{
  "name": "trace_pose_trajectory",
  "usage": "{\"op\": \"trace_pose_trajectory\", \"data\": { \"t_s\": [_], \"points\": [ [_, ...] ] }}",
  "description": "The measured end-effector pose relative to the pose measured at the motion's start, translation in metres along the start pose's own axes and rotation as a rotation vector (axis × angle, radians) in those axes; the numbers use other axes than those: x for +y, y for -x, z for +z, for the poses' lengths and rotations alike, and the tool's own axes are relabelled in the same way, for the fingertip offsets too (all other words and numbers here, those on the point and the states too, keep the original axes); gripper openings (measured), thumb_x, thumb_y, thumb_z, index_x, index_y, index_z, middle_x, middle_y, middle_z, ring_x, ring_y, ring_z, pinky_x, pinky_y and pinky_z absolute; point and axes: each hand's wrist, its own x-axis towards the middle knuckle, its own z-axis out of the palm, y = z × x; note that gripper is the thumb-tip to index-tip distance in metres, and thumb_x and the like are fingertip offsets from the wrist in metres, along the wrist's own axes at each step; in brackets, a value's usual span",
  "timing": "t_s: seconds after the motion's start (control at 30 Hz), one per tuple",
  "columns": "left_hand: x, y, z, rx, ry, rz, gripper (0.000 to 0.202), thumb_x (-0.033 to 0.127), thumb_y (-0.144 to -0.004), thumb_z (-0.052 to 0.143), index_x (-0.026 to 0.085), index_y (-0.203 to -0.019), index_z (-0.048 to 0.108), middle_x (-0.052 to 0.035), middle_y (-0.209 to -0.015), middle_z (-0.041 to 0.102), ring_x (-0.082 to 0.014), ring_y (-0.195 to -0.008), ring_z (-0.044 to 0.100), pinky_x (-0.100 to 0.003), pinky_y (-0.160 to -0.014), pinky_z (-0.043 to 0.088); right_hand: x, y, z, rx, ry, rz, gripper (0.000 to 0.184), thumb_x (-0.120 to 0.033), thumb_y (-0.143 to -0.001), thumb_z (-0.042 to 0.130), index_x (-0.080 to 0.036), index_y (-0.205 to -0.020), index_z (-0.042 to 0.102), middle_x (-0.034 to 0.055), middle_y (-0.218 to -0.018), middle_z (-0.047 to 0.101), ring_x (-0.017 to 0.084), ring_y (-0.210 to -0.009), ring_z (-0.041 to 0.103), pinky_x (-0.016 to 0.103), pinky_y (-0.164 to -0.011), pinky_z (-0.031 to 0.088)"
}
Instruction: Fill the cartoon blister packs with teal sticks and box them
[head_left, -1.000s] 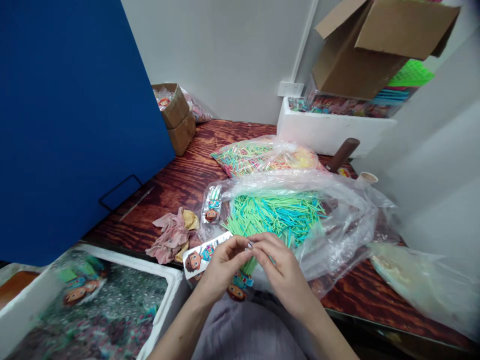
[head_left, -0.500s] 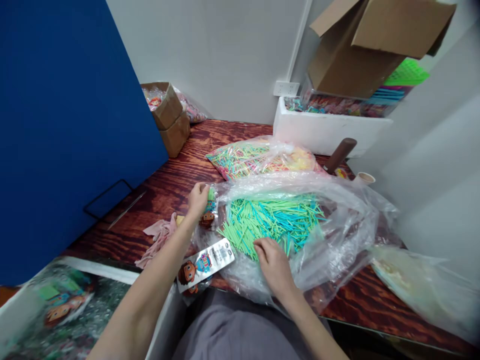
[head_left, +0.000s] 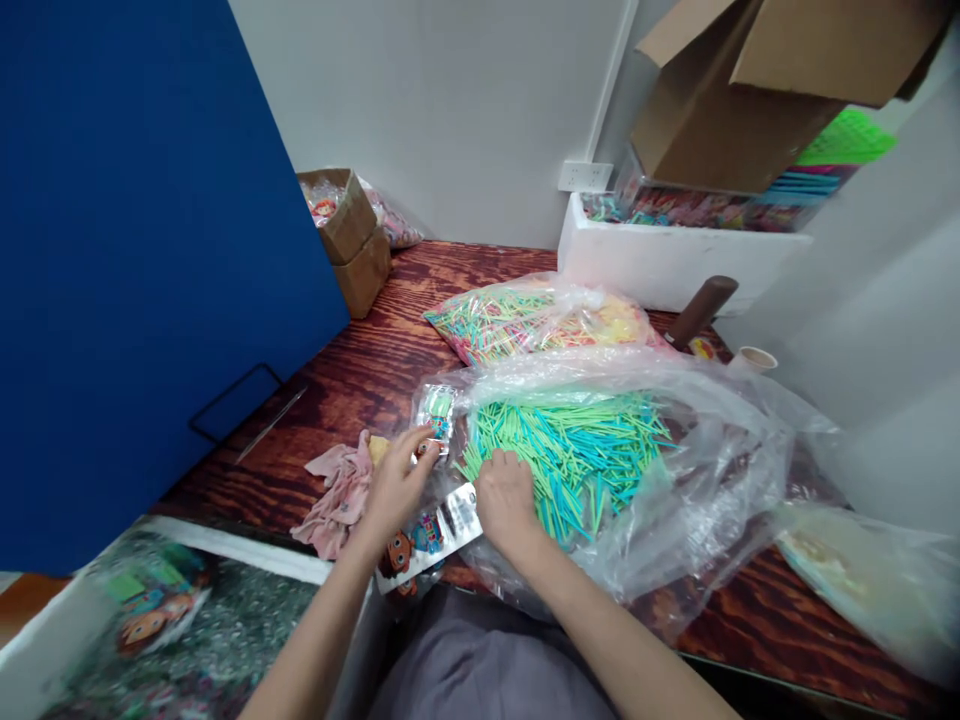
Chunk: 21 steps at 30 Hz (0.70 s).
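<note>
My left hand is beside a small printed packet with a cartoon figure, its thumb and forefinger apart at the packet's lower end. My right hand is closed, its fingers curled at the left edge of a heap of thin green and blue sticks. Whatever its fingers hold is hidden. The sticks lie on an opened clear plastic bag. Between my wrists, a long silver cartoon packet lies at the table edge, with its right end next to my right hand.
A pink cloth lies left of my left hand. Behind the heap is a filled bag of coloured sticks. A white foam box stands at the back right, a paper cup nearby. Another foam box with packets is at lower left.
My left hand has moved down from the top of the small packet, which now shows more fully. My right hand has shifted left and up to the heap's left edge, its fingers more curled.
</note>
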Motion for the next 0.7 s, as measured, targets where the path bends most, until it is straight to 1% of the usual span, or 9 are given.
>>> {"op": "trace_pose_trajectory", "data": {
  "t_s": [0.07,0.13,0.23,0.3,0.4,0.57,0.63,0.7],
  "points": [
    [0.008,0.035,0.002,-0.015,0.016,0.006,0.028,0.033,-0.094,0.049,0.023,-0.114,0.066,-0.0079,-0.128,0.064,-0.0221,-0.123,0.055,-0.040,-0.107,0.040,-0.007,-0.005,-0.002,-0.035,0.032,0.006,0.021,-0.006,-0.086,0.051,-0.007,-0.097,0.068,0.0195,-0.097,0.063,0.031,-0.094,0.056,0.042,-0.077,0.042],
    [0.013,0.063,0.008,0.022,0.019,-0.022,0.026,0.033,-0.095,0.049,0.023,-0.110,0.067,-0.0080,-0.123,0.065,-0.0224,-0.118,0.058,-0.039,-0.103,0.043,-0.012,-0.009,-0.004,-0.068,0.045,0.033,0.024,-0.005,-0.086,0.049,-0.006,-0.100,0.068,0.0210,-0.099,0.063,0.032,-0.095,0.057,0.041,-0.077,0.042],
    [0.015,0.088,0.016,0.048,0.039,-0.066,0.024,0.031,-0.096,0.047,0.022,-0.106,0.067,-0.0074,-0.115,0.068,-0.0222,-0.111,0.061,-0.038,-0.097,0.047,-0.015,-0.013,-0.003,-0.090,0.039,0.074,0.027,-0.005,-0.088,0.046,-0.005,-0.103,0.067,0.0224,-0.101,0.063,0.032,-0.097,0.058,0.041,-0.078,0.043],
    [0.015,0.096,0.020,0.048,0.035,-0.071,0.023,0.029,-0.096,0.047,0.022,-0.106,0.067,-0.0067,-0.112,0.070,-0.0219,-0.108,0.063,-0.037,-0.095,0.048,-0.015,-0.014,-0.001,-0.090,0.034,0.084,0.028,-0.004,-0.088,0.044,-0.004,-0.105,0.067,0.0234,-0.102,0.063,0.032,-0.098,0.059,0.041,-0.079,0.043],
    [0.015,0.102,0.023,0.032,-0.003,-0.032,0.022,0.027,-0.095,0.048,0.023,-0.107,0.067,-0.0062,-0.112,0.070,-0.0223,-0.108,0.063,-0.037,-0.094,0.048,-0.016,-0.015,0.001,-0.092,0.013,0.100,0.030,-0.003,-0.089,0.042,-0.003,-0.107,0.066,0.0255,-0.105,0.062,0.033,-0.100,0.059,0.041,-0.080,0.044],
    [0.010,0.107,0.028,0.046,-0.042,0.028,0.020,0.026,-0.094,0.049,0.023,-0.100,0.068,-0.0062,-0.105,0.072,-0.0231,-0.102,0.065,-0.038,-0.089,0.050,-0.017,-0.016,-0.005,-0.110,-0.109,0.133,0.028,-0.001,-0.087,0.045,-0.004,-0.104,0.067,0.0259,-0.108,0.063,0.033,-0.104,0.059,0.041,-0.082,0.044],
    [0.008,0.107,0.030,0.056,-0.050,0.041,0.019,0.026,-0.094,0.050,0.023,-0.099,0.068,-0.0065,-0.104,0.072,-0.0234,-0.102,0.065,-0.038,-0.089,0.050,-0.010,-0.016,-0.008,-0.117,-0.203,0.143,0.025,0.000,-0.084,0.049,-0.006,-0.100,0.067,0.0246,-0.109,0.064,0.031,-0.105,0.059,0.039,-0.084,0.043],
    [0.006,0.107,0.032,0.056,-0.057,0.050,0.019,0.026,-0.093,0.050,0.023,-0.099,0.068,-0.0067,-0.105,0.071,-0.0237,-0.103,0.064,-0.038,-0.089,0.050,0.002,-0.016,-0.010,-0.124,-0.325,0.159,0.020,-0.003,-0.085,0.050,-0.009,-0.096,0.066,0.0223,-0.107,0.066,0.029,-0.103,0.061,0.037,-0.084,0.043]
  ]
}}
